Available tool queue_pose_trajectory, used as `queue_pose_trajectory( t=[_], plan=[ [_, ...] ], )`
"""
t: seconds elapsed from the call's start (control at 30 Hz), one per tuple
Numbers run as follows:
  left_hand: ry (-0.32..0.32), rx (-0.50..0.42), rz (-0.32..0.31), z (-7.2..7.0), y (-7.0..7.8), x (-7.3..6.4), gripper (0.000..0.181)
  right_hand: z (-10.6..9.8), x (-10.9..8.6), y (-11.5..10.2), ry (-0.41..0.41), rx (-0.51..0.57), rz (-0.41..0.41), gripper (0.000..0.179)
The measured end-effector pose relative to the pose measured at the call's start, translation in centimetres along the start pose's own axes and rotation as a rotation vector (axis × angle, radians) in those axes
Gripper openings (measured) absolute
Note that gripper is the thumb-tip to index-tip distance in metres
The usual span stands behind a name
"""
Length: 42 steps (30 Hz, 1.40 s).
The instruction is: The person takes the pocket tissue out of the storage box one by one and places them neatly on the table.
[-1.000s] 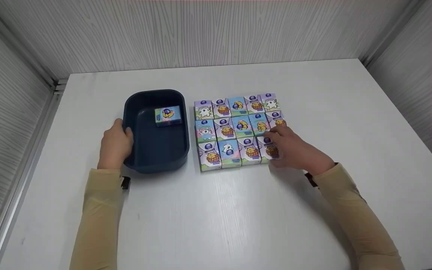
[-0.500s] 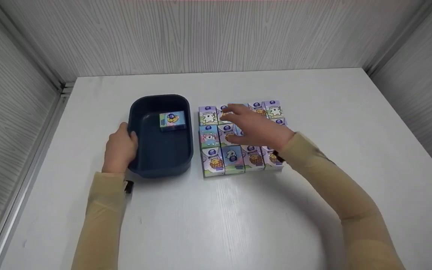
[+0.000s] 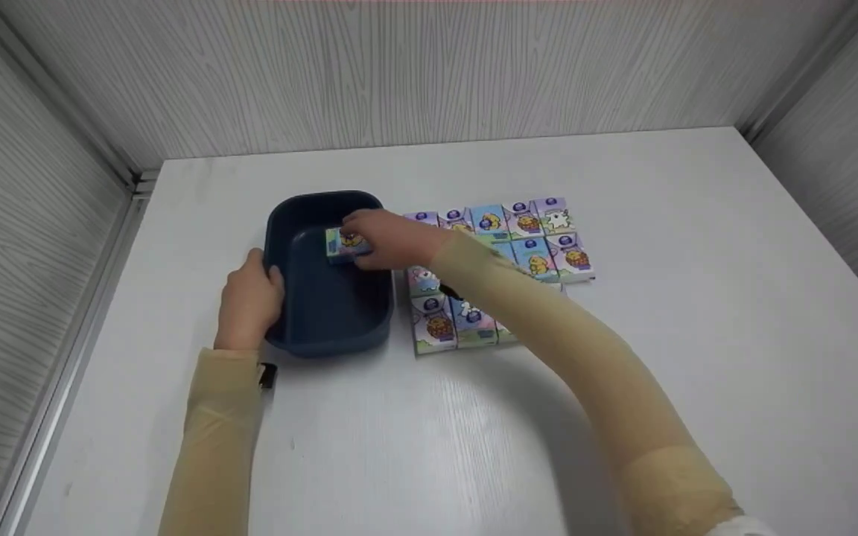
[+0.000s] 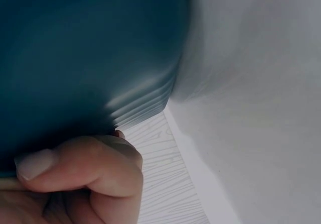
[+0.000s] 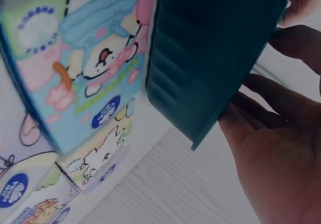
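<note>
A dark blue plastic bin [image 3: 328,316] stands on the table's left side with a small tissue pack [image 3: 334,244] inside. My left hand [image 3: 248,301] grips the bin's left wall, its thumb over the rim; the curled thumb and fingers [image 4: 95,169] show in the left wrist view. My right hand [image 3: 392,242] reaches over the bin's right rim and pinches the tissue pack inside, covering its right part. In the right wrist view the bin wall [image 5: 195,68] hides what those fingers touch. Several tissue packs [image 3: 474,327] with cartoon prints lie in rows right of the bin.
My right sleeve [image 3: 548,327] crosses above the packs and hides part of the middle and front rows. The white table [image 3: 399,447] is bounded by a wood-grain panel [image 3: 429,74] at the back and by side panels.
My right hand has swung left from the right end of the rows, across the packs and into the bin, onto the tissue pack there. The left hand keeps its grip on the bin.
</note>
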<state>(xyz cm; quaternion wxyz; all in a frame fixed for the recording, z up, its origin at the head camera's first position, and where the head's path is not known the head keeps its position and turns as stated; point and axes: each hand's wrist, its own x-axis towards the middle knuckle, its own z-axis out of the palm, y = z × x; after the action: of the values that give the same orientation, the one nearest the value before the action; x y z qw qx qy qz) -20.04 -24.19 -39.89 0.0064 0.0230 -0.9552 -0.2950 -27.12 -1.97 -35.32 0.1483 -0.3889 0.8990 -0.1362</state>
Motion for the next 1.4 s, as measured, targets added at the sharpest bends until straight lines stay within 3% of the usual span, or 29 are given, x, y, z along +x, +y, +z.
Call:
queue_pose_trajectory(
  t=[0.13,0.27,0.4,0.57,0.73,0.83,0.97,1.13,1.4],
  plan=[
    [0.007,0.007,-0.005,-0.1,-0.1,0.0,0.035,1.1,1.3,-0.9,-0.001,-0.187,0.030,0.045],
    [-0.001,0.002,-0.009,-0.1,0.0,-0.1,0.035,2.1,1.9,-1.4,-0.035,-0.320,0.083,0.054],
    [-0.005,-0.004,-0.006,0.0,0.1,-0.2,0.033,2.7,2.1,-1.5,-0.030,-0.341,0.075,0.062],
    [0.001,0.000,-0.008,-0.1,-0.1,-0.2,0.033,3.2,2.0,-1.9,-0.006,-0.244,-0.003,0.057],
    [0.004,-0.005,0.002,0.0,-0.2,-0.1,0.033,3.7,1.8,-2.6,-0.020,-0.382,0.123,0.077],
    [-0.001,-0.009,0.007,0.1,-0.1,-0.1,0.032,3.8,1.7,-2.7,-0.037,-0.432,0.156,0.073],
    [0.015,-0.001,0.021,0.2,0.2,0.1,0.031,3.2,1.4,-2.5,0.000,-0.368,0.107,0.064],
    [0.021,0.001,0.017,0.0,0.3,0.1,0.031,1.6,0.3,-2.6,0.069,-0.321,0.014,0.064],
    [-0.009,-0.014,0.003,-0.1,0.2,-0.1,0.034,-1.7,-4.8,-3.2,0.144,-0.337,-0.077,0.069]
  ],
)
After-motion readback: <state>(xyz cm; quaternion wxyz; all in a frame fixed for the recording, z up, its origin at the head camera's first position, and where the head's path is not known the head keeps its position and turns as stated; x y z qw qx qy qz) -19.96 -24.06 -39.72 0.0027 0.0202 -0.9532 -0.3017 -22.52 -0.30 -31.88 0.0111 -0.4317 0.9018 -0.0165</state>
